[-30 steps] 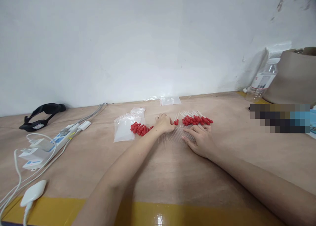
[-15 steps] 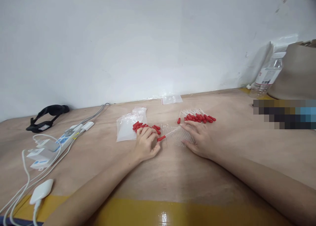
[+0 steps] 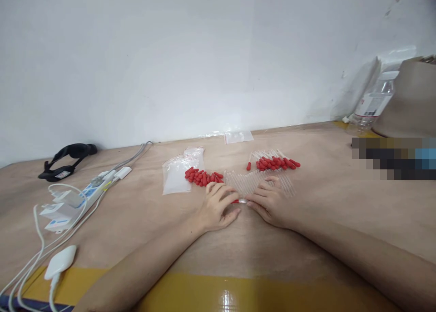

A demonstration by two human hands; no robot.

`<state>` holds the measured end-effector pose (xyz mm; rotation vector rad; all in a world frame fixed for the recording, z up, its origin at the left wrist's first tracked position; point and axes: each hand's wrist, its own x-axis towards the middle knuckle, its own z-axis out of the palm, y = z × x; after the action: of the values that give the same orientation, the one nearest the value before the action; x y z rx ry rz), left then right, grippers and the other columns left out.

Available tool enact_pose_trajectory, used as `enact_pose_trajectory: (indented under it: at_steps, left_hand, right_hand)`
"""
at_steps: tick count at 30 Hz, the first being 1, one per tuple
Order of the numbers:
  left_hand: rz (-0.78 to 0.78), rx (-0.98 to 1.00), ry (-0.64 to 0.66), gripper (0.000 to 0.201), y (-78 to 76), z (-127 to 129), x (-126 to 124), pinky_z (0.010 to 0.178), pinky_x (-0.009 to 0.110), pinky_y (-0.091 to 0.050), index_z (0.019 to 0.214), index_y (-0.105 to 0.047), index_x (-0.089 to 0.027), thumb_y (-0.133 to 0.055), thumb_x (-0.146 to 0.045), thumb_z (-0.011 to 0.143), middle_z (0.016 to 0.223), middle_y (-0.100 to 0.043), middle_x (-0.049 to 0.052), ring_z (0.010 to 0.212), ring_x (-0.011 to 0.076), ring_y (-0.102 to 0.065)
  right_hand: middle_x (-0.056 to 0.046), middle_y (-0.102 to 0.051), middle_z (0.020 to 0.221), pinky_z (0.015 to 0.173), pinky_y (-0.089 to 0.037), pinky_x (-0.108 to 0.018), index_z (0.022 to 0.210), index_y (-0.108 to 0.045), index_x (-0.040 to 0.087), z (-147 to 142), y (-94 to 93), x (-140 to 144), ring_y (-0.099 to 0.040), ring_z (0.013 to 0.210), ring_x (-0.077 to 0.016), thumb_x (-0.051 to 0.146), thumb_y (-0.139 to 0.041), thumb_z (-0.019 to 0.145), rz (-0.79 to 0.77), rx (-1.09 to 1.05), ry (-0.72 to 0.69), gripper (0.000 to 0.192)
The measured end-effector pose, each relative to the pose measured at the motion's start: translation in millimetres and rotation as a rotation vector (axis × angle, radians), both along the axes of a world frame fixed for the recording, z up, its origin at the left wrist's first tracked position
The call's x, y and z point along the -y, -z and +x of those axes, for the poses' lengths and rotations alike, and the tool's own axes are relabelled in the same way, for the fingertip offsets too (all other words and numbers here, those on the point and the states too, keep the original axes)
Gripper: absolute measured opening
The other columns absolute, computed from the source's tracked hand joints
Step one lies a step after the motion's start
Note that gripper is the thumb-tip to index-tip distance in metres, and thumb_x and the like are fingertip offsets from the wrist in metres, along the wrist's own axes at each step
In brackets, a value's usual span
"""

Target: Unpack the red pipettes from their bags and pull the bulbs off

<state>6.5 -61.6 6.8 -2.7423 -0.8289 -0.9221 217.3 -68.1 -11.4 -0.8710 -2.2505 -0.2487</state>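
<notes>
My left hand (image 3: 218, 207) and my right hand (image 3: 269, 203) meet in front of me on the desk (image 3: 306, 239), fingertips pinched together on one thin clear dropper tube (image 3: 242, 201) with a red rubber cap (image 3: 235, 201) at its left end; the cap sits between my left fingers, though I cannot quite tell whether it is fully seated on the glass. Just beyond my fingers lies a row of bare glass tubes (image 3: 259, 185), side by side. Behind my left hand is a loose heap of red caps (image 3: 202, 176), touching a small stack of clear zip bags (image 3: 179, 175). Behind my right hand is a bunch of finished droppers (image 3: 275, 162) with red caps. Far left lie a white power strip (image 3: 73, 198) with cables and a black strap (image 3: 66, 160); a plastic bottle (image 3: 373, 103) stands far right by the wall.
</notes>
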Motion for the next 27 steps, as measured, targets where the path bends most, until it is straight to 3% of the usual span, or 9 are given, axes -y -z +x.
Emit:
enact_pose_trajectory:
  at_steps: [3,8,20,27]
  left_hand:
    - [-0.003,-0.043,0.026,0.011,-1.4,7,-2,0.083,0.037,-0.03,0.085,-0.06,-0.02,-0.052,-0.027,0.081,0.086,-0.062,0.003,0.083,0.0167,-0.051]
    - [-0.041,-0.124,0.0,0.016,-3.5,6,-2,0.087,0.039,-0.027,0.085,-0.061,-0.02,-0.046,-0.027,0.085,0.084,-0.063,0.002,0.085,0.0171,-0.05]
    - [-0.106,-0.203,-0.031,0.025,-2.3,4,-1,0.083,0.037,-0.027,0.086,-0.058,-0.018,-0.036,-0.028,0.089,0.076,-0.056,0.004,0.077,0.0161,-0.046]
    - [-0.13,-0.222,-0.006,0.026,-1.1,2,-1,0.08,0.034,-0.028,0.085,-0.057,-0.017,-0.034,-0.029,0.09,0.074,-0.053,0.004,0.075,0.016,-0.044]
  right_hand:
    - [0.002,-0.058,0.062,0.085,-0.021,-0.036,0.079,-0.063,0.021,-1,0.6,3,-0.048,0.068,-0.0111,0.025,-0.044,0.085,-0.042,0.003,-0.005,0.021]
    - [0.003,-0.059,0.058,0.086,-0.02,-0.035,0.073,-0.063,0.022,3,-0.7,5,-0.048,0.064,-0.0101,0.028,-0.044,0.085,-0.024,0.017,-0.009,0.024]
    - [0.007,-0.057,0.057,0.086,-0.02,-0.035,0.083,-0.062,0.027,8,-5.8,11,-0.045,0.064,-0.0083,0.021,-0.046,0.085,0.254,0.121,0.068,0.016]
    - [0.009,-0.059,0.062,0.087,-0.022,-0.032,0.098,-0.058,0.031,17,-5.6,12,-0.05,0.07,-0.0085,0.01,-0.047,0.081,0.409,0.174,0.011,0.03]
